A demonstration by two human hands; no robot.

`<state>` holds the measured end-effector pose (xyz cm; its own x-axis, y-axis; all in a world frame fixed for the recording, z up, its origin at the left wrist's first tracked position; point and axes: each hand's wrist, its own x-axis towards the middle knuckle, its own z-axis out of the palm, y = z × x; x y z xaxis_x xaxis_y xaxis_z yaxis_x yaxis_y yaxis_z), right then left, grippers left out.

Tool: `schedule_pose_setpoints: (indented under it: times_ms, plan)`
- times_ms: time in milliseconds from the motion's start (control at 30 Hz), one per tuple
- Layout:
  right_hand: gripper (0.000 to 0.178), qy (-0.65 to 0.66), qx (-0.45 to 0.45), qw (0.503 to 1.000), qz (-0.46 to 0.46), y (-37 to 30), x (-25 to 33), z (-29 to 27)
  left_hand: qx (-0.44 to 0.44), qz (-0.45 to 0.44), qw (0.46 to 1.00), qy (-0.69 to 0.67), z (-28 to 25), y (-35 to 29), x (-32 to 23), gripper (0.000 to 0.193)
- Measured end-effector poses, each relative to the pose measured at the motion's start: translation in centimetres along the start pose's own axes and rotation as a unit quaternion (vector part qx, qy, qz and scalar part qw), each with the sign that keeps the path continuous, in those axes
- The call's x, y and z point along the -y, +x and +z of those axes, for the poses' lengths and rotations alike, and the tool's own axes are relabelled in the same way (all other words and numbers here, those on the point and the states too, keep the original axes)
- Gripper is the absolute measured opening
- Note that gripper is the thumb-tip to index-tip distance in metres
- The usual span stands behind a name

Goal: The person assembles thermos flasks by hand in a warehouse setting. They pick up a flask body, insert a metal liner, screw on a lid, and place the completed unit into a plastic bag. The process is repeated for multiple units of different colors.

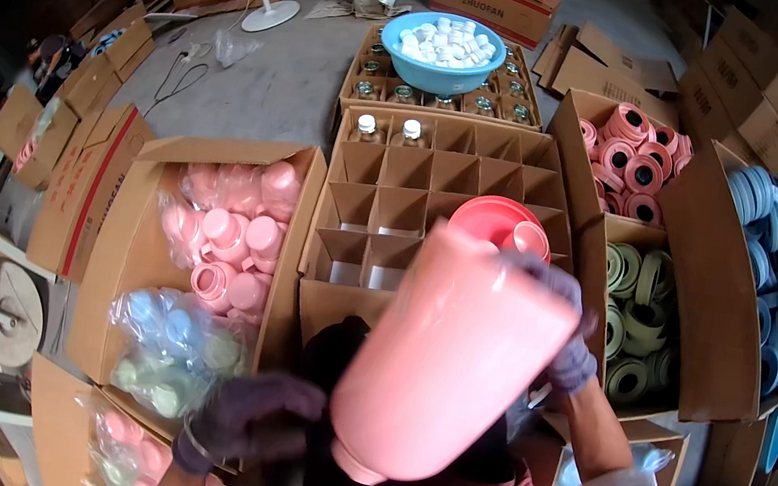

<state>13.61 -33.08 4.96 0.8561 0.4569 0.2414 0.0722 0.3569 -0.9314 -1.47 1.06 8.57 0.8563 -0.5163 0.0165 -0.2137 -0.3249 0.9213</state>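
A large pink thermos shell (456,364) is tilted across the front of me, its narrower neck end low and to the left. My right hand (567,320), in a dark grey glove, grips its upper right end; the shell hides some of the fingers. Left of the shell's lower end, my left hand (257,419) is blurred, its gloved fingers apart with nothing visible in them. Behind the shell, a red round dish (488,220) with a pink ring (527,240) in it rests on the divided carton (455,137). Two white-capped bottles (411,133) stand in its far-left cells.
A blue basin (439,75) of white caps sits on a carton of glass bottles. The left carton (300,230) holds pink cups and bagged pieces. On the right, cartons hold pink rings (643,172), green rings (628,379) and blue rings (775,351). A white fan (270,16) stands behind.
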Motion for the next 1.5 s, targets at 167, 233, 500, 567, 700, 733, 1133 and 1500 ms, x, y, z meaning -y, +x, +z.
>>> schedule_pose_setpoints:
  times_ms: [167,233,500,567,700,733,1133,1500]
  plan:
    - [0.038,-0.093,0.272,0.956,0.063,-2.3,-2.4,-1.2,-0.240,-0.077,0.967,-0.025,-1.2,11.6,9.7,0.016]
    - [0.017,-0.131,0.265,0.951,0.096,1.1,-2.2,-0.9,-0.289,0.057,0.946,0.137,-1.9,17.2,17.1,0.024]
    - [0.057,-0.620,0.072,0.781,0.016,28.4,-23.7,-15.3,-0.166,-0.141,0.843,0.492,5.4,24.1,34.5,0.078]
    - [0.062,-0.655,0.043,0.750,0.082,34.1,-28.8,-17.0,-0.180,-0.139,0.849,0.477,5.1,24.0,34.0,0.076]
    - [0.065,-0.678,-0.008,0.710,0.191,41.3,-32.4,-13.8,-0.197,-0.147,0.852,0.462,4.0,23.7,34.2,0.068]
    - [0.066,-0.679,-0.017,0.704,0.210,42.2,-32.6,-12.8,-0.200,-0.153,0.854,0.455,3.9,23.6,34.0,0.065]
    - [0.041,-0.498,-0.140,0.852,-0.084,32.8,-11.6,-14.6,-0.137,-0.186,0.888,0.397,2.8,24.0,33.8,0.081]
    - [0.041,0.269,-0.102,0.928,0.236,3.4,-4.7,-5.0,-0.267,0.207,0.936,-0.096,-2.4,20.5,2.0,0.103]
